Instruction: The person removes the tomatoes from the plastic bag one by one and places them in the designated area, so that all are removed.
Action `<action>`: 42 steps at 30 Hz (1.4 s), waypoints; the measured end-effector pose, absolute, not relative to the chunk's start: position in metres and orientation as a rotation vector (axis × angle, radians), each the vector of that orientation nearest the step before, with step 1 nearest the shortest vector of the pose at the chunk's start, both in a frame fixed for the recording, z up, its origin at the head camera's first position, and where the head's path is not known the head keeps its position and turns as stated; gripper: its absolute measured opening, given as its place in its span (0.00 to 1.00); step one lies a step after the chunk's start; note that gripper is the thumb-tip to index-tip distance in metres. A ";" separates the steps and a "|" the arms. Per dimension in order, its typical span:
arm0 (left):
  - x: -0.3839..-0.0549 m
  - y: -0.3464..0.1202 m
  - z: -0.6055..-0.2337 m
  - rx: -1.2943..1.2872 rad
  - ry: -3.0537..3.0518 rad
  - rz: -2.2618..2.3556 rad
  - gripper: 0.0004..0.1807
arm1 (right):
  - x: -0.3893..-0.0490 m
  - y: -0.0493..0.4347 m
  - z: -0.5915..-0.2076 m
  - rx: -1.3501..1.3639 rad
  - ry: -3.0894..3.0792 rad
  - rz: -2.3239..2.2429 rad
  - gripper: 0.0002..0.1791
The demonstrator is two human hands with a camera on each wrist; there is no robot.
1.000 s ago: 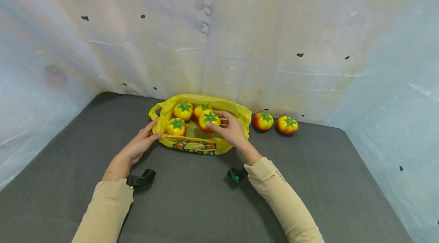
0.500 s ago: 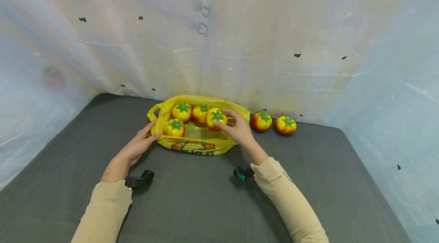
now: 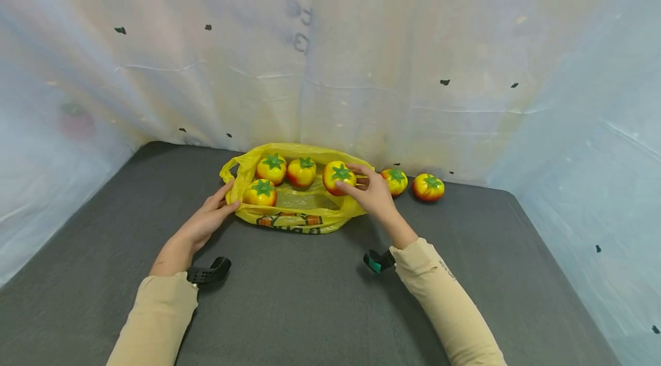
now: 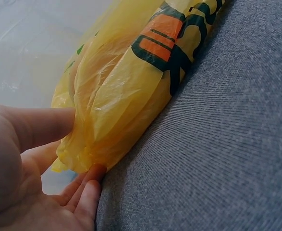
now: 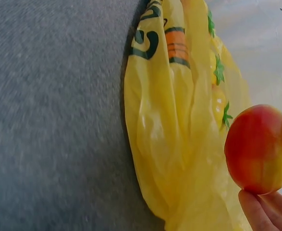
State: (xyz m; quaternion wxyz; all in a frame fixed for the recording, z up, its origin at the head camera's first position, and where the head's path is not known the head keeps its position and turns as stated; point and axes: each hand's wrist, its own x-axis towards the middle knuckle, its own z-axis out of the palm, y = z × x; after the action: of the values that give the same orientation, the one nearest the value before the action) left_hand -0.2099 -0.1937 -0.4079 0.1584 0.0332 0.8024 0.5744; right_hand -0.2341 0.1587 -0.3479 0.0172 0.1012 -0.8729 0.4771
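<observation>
A yellow plastic bag [image 3: 310,222] lies with its mouth spread wide. Inside it sit three red-and-yellow toy tomatoes with green star-shaped tops, one of them a tomato [image 3: 260,193] at the front left. My right hand [image 3: 376,193] holds another toy tomato [image 3: 338,176] between thumb and fingers over the right part of the bag; its red underside shows in the right wrist view. At the bag's left end, my left hand [image 3: 205,221] grips the edge, thumb on one side and fingers on the other, as the left wrist view shows.
Two more toy tomatoes stand right of the bag: one tomato [image 3: 395,181] partly behind my right hand, the other tomato [image 3: 428,187] farther right. A pale sheet [image 3: 351,56] hangs behind the dark grey table [image 3: 289,297].
My right hand has drawn the held tomato rightward, away from the tomatoes inside the bag. My left hand stays at the bag's left end.
</observation>
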 end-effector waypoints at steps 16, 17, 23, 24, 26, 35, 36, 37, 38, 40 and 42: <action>-0.210 -0.192 -0.407 0.106 2.298 1.650 0.41 | -0.231 0.193 -0.336 0.236 -2.690 1.402 0.30; -0.210 -0.192 -0.406 0.109 2.298 1.651 0.41 | -0.231 0.195 -0.335 0.230 -2.691 1.392 0.31; -0.210 -0.192 -0.406 0.112 2.301 1.651 0.41 | -0.227 0.208 -0.332 0.192 -2.691 1.369 0.32; -0.210 -0.192 -0.406 0.110 2.302 1.649 0.41 | -0.227 0.210 -0.332 0.183 -2.691 1.369 0.32; -0.210 -0.192 -0.406 0.110 2.306 1.644 0.41 | -0.225 0.214 -0.331 0.164 -2.696 1.359 0.33; -0.210 -0.192 -0.407 0.105 2.317 1.625 0.41 | -0.223 0.236 -0.331 0.080 -2.707 1.349 0.37; -0.211 -0.192 -0.407 0.104 2.317 1.624 0.41 | -0.223 0.239 -0.331 0.073 -2.708 1.337 0.37; -0.211 -0.192 -0.407 0.102 2.317 1.619 0.41 | -0.223 0.242 -0.331 0.064 -2.710 1.323 0.37; -0.211 -0.192 -0.408 0.100 2.318 1.616 0.41 | -0.222 0.245 -0.331 0.057 -2.710 1.310 0.37; -0.211 -0.192 -0.408 0.098 2.317 1.612 0.41 | -0.221 0.250 -0.330 0.045 -2.706 1.294 0.37; -0.211 -0.192 -0.408 0.099 2.316 1.611 0.41 | -0.221 0.255 -0.330 0.027 -2.703 1.278 0.37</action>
State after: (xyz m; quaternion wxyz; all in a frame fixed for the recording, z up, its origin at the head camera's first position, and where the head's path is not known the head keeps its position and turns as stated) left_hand -0.2110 -0.1922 -0.4076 0.1587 0.0347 0.8101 0.5633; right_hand -0.2205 0.2551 -0.3299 0.0756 0.0091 -0.9015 0.4261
